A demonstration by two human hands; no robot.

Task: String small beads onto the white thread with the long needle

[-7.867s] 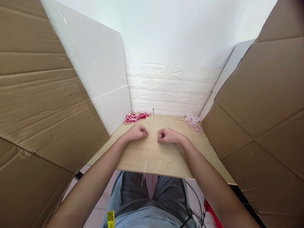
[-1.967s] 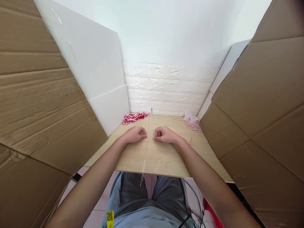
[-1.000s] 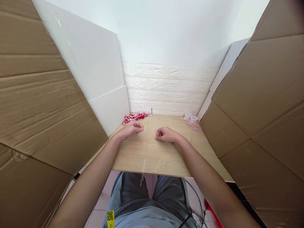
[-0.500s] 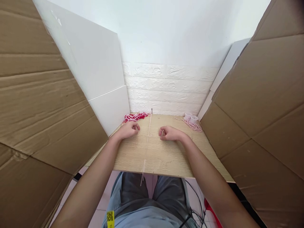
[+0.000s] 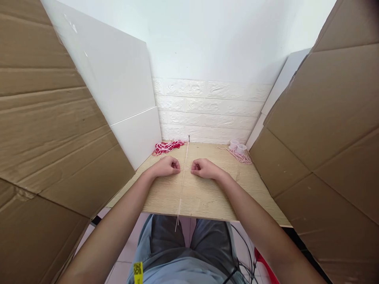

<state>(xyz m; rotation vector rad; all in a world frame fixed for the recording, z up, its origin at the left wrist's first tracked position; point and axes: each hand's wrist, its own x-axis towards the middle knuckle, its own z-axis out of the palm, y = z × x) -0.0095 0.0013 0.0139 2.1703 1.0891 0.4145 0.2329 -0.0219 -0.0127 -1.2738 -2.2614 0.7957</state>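
A pale string (image 5: 182,185) runs over the wooden board (image 5: 207,201) from a small dark hook (image 5: 188,138) at the back to the front edge, where its ends hang down. Just left of it, my left hand (image 5: 171,166) is closed, pinching a thin thread. My right hand (image 5: 199,168) is likewise closed on the thin thread, close to the right side of the string. The thread crosses the long string between my fingertips; how it loops there is too fine to tell.
Red and white cords (image 5: 167,146) lie at the back left. At the back right are two small clear cups (image 5: 241,148) and a pink-white cord bundle (image 5: 240,157). Cardboard panels (image 5: 322,138) flank both sides. Black cables (image 5: 250,252) hang below right.
Both hands have moved toward each other, nearer the long string, and slightly toward the front. The gap between them is narrower.
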